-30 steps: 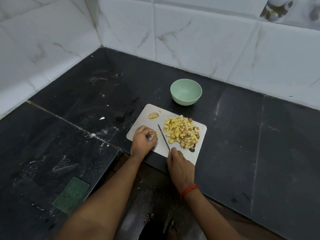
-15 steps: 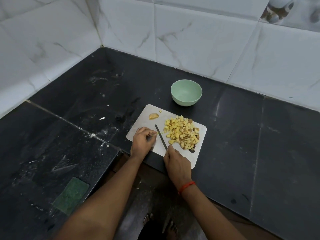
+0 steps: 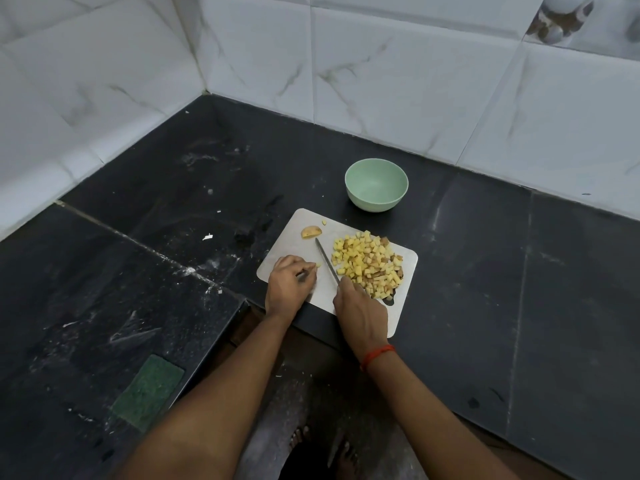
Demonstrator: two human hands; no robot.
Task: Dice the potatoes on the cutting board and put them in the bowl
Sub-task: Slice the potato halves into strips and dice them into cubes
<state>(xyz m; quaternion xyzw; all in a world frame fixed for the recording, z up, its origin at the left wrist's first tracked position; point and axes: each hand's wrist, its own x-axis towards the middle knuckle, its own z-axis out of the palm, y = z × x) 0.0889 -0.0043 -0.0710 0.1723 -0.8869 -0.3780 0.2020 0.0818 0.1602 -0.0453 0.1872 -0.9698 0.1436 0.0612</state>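
The right hand (image 3: 360,308) grips a knife (image 3: 327,259), its blade pointing to 11 o'clock. At 9 o'clock, the left hand (image 3: 289,289) pinches 1 small potato piece (image 3: 317,266) on the cutting board (image 3: 406,299). The diced potatoes (image 3: 369,268) are heaped at 1 o'clock, and the green bowl (image 3: 376,184) stands at 12 o'clock on the tabletop (image 3: 485,271).

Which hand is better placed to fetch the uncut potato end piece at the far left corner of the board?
Left, I think. The left hand lies on that side of the cutting board, nearer the end piece, holding only a small bit; the right hand grips the knife.
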